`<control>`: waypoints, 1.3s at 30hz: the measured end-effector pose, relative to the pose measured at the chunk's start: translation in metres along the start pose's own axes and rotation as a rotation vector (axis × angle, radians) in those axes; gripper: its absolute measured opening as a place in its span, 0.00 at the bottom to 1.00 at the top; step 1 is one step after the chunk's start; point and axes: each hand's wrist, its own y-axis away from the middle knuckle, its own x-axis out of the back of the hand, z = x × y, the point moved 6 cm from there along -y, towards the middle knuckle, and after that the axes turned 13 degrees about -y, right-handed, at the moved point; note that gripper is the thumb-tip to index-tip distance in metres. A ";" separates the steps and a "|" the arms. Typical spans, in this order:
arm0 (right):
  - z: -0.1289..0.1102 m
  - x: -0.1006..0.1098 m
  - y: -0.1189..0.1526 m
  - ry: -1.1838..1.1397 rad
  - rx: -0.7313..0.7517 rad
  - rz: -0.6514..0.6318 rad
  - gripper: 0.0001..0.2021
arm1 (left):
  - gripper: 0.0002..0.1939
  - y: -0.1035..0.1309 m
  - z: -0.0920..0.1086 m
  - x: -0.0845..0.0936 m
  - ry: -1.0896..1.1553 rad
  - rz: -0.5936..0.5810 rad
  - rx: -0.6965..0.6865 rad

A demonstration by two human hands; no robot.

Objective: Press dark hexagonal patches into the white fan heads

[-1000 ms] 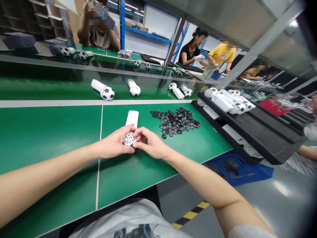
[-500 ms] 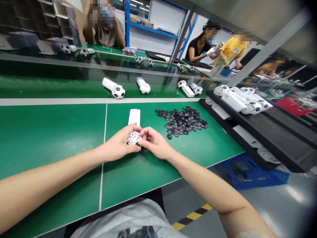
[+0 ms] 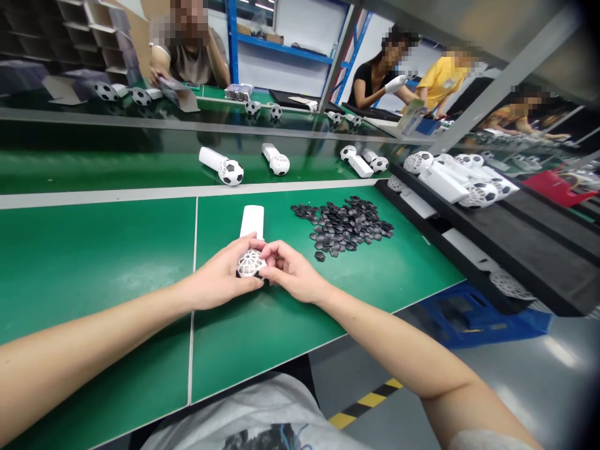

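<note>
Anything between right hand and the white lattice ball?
Nothing visible: right hand meets the lattice ball at its right edge; left hand grips its left side. Black pieces lie off to the right. Whether a small part is pinched there is hidden.

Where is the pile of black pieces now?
In the head view, the pile of black pieces lies right of centre on the table, beyond the right hand, left of the black tray.

Factory assembly workshop, green workbench (image 3: 98, 262), stacked black trays (image 3: 529, 244), co-workers (image 3: 363, 86) opposite, blue shelving (image 3: 285, 47), striped floor tape (image 3: 365, 404)
</note>
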 end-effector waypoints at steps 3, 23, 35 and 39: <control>0.001 0.000 0.001 -0.006 -0.002 0.011 0.10 | 0.24 0.000 0.000 0.001 0.018 0.027 0.006; -0.028 0.028 -0.001 0.381 0.082 0.121 0.05 | 0.27 0.000 -0.012 0.000 0.070 -0.077 -0.001; -0.030 0.122 -0.005 1.117 -0.195 0.271 0.02 | 0.23 0.004 -0.015 0.004 -0.085 0.044 0.035; -0.034 0.117 -0.009 1.053 -0.173 0.186 0.01 | 0.26 0.008 -0.021 0.019 -0.134 -0.021 0.034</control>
